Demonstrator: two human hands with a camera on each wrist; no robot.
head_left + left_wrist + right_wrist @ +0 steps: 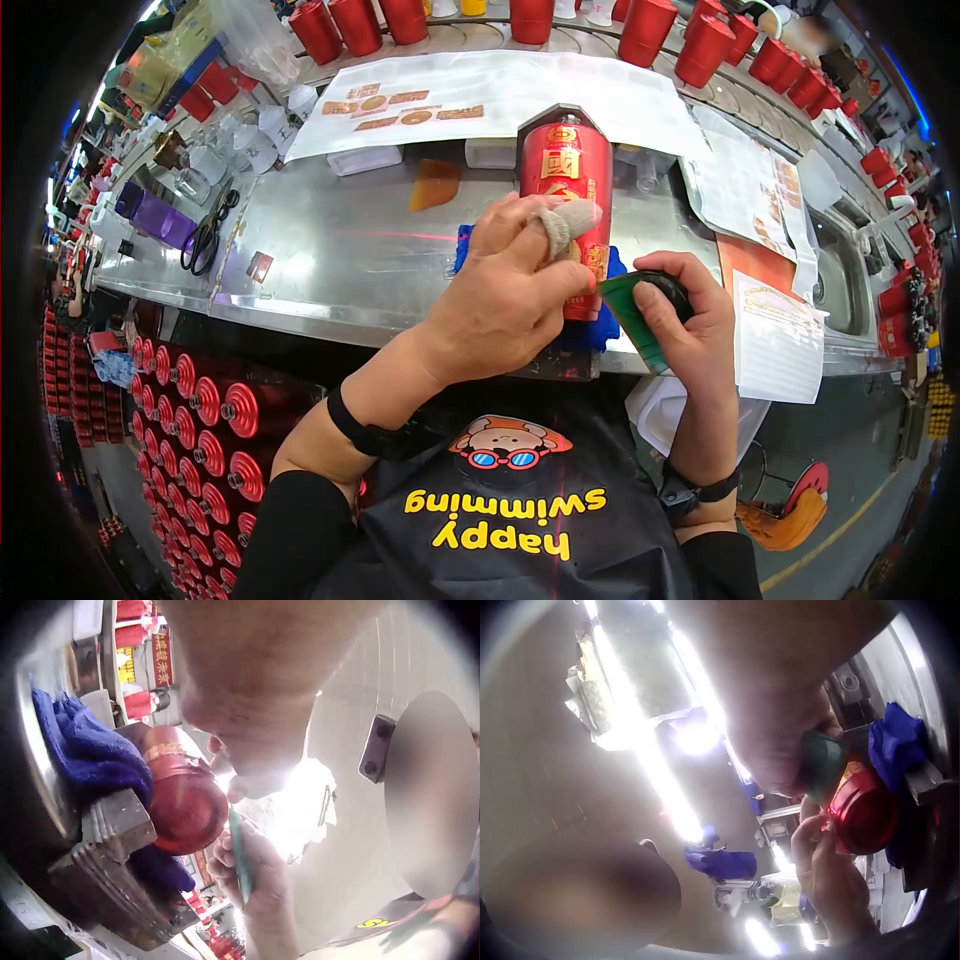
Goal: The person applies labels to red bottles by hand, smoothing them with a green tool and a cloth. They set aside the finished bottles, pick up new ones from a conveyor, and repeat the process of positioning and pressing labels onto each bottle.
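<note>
A red bottle (572, 150) with gold characters lies on a blue cloth (606, 325) at the bench's front edge. My left hand (500, 310) grips it with bent fingers, thumb at its right side near the base; a pale cover wraps one finger. My right hand (700, 330) holds a green scraper (628, 318) by its black part, the blade's tip beside my left thumb. Seen from the left wrist, the scraper (241, 859) stands just off the bottle's round base (187, 810). Part of the gold lettering is hidden under my left fingers.
Sheets of gold labels (420, 105) lie behind the bottle, with more sheets (750, 190) at the right beside a sink (840, 270). Scissors (203, 240) and a purple bottle (155, 215) are at the left. Red cups (650, 30) line the back; red containers (208, 400) stand below left.
</note>
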